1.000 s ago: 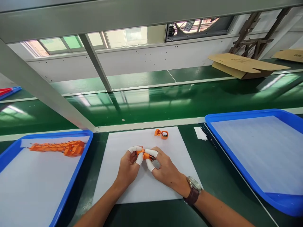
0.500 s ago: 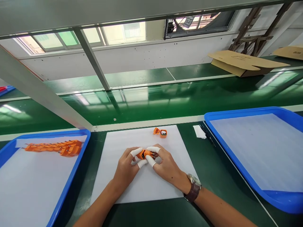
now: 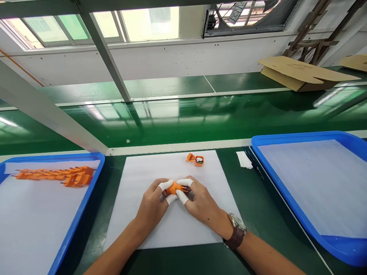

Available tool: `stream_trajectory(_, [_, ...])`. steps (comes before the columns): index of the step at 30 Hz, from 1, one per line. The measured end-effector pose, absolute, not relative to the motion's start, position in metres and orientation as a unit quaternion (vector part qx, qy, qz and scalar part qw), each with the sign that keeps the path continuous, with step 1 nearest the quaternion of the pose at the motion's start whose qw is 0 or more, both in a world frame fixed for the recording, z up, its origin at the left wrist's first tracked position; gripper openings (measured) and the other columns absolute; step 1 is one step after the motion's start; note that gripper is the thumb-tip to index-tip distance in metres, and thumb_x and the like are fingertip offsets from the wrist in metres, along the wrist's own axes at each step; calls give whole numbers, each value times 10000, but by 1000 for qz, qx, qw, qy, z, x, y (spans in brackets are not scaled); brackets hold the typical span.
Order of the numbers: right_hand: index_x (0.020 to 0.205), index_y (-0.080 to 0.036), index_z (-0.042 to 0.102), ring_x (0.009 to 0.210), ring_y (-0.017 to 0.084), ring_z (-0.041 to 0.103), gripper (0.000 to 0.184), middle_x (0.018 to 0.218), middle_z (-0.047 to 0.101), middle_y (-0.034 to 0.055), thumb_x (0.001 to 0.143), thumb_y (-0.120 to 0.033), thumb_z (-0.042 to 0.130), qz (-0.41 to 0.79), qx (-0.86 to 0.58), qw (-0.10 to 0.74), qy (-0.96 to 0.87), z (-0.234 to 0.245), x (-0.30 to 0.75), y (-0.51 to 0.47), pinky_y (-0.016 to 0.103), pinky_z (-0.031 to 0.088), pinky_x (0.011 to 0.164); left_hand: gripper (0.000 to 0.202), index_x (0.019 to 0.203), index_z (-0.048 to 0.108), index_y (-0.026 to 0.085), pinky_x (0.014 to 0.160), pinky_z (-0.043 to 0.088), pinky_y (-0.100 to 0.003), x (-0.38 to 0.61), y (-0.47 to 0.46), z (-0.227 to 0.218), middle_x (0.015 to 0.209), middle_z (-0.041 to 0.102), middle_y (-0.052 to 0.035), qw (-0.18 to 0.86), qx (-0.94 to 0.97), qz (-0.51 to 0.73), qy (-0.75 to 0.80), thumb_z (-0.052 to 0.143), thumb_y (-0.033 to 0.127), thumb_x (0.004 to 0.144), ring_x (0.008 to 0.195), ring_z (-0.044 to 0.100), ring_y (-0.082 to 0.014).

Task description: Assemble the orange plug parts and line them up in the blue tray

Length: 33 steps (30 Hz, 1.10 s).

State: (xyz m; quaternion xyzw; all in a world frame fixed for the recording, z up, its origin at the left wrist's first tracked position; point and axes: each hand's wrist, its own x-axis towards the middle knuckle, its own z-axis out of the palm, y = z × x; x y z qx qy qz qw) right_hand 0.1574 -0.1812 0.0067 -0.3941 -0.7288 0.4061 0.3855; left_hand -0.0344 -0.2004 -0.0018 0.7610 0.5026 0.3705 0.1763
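Dark green, the desk (image 3: 169, 263) runs under a white sheet (image 3: 172, 233). A brown-strapped wristwatch (image 3: 236, 233) circles the right wrist. Over the sheet, the left hand (image 3: 154, 196) and right hand (image 3: 200, 198), thumb and forefinger wrapped in white, pinch a small orange piece (image 3: 173, 188) between them, one from each side. To the left, a blue tray (image 3: 57, 157) carries rows of orange parts (image 3: 54, 174); the other tray (image 3: 344, 246) lies to the right. Beyond the hands, a second orange piece (image 3: 198, 160) lies near the sheet's far edge. Farther back, a cardboard box (image 3: 301, 71) rests before a white wall (image 3: 183, 57).
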Motion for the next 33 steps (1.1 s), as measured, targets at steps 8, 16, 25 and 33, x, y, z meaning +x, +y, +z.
stream_trajectory(8, [1063,-239,657,757,166,588,165,967,645,40,908,-215,607,473,-387,374,-698,10,161,-171,313,523,665,257,1139,627,269,725,619,-343,-30,-200,-3,1105,666,-64,197,742,386,512,647,208,891,828,683,-173])
stream_trajectory(16, [1077,-181,685,625,154,618,315,718,632,5,945,-445,576,633,-367,447,-515,12,170,-159,338,554,644,405,1270,595,221,1018,558,-468,-31,-199,-3,1350,607,-116,463,601,444,476,681,264,876,1147,655,-253])
stream_trajectory(25, [1090,-229,710,704,137,584,217,867,615,19,911,-309,616,596,-357,434,-574,5,168,-161,289,540,653,456,1335,576,247,1086,504,-502,-31,-197,-1,1451,533,-107,492,608,431,450,663,227,887,1295,560,-285])
stream_trajectory(33, [1084,-202,708,642,140,623,255,785,667,10,912,-377,641,620,-372,447,-527,-1,168,-158,304,567,632,425,1293,599,232,1059,530,-500,-30,-197,-3,1408,568,-116,478,609,441,453,682,243,877,1228,611,-278])
